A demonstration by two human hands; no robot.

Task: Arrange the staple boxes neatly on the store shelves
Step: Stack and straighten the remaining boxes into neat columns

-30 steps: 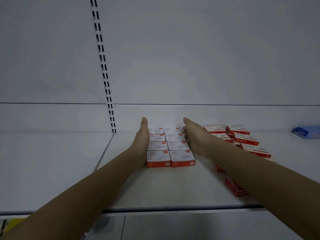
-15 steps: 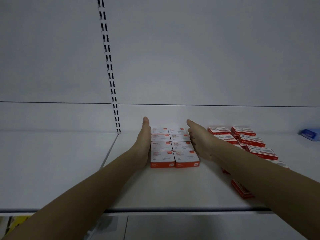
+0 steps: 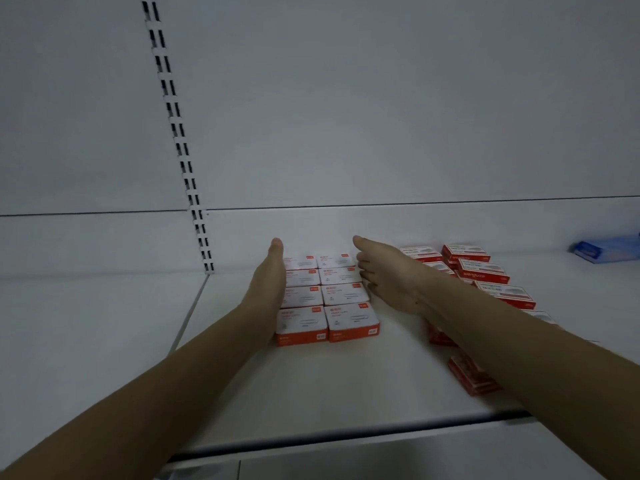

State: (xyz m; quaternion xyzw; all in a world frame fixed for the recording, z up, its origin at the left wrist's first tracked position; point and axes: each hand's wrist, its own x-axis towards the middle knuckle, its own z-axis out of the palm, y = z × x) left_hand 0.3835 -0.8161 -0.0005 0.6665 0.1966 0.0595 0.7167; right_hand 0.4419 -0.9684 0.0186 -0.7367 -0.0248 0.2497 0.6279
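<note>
Several white-and-orange staple boxes (image 3: 327, 299) lie in a tidy block two wide on the white shelf (image 3: 346, 382). My left hand (image 3: 268, 289) is flat with straight fingers, its palm pressed against the block's left side. At the block's right side my right hand (image 3: 388, 275) is open, fingers touching the rear boxes; the front right box stands apart from it. More red staple boxes (image 3: 485, 271) lie loosely to the right, partly hidden by my right forearm, with two near the front (image 3: 472, 375).
A blue box (image 3: 606, 249) lies at the far right of the shelf. A slotted upright (image 3: 180, 140) runs up the back wall left of the block. Bare shelf extends to the left, past a seam.
Both hands stay on either side of the block. My view has shifted slightly, so everything sits a little further right in the frame.
</note>
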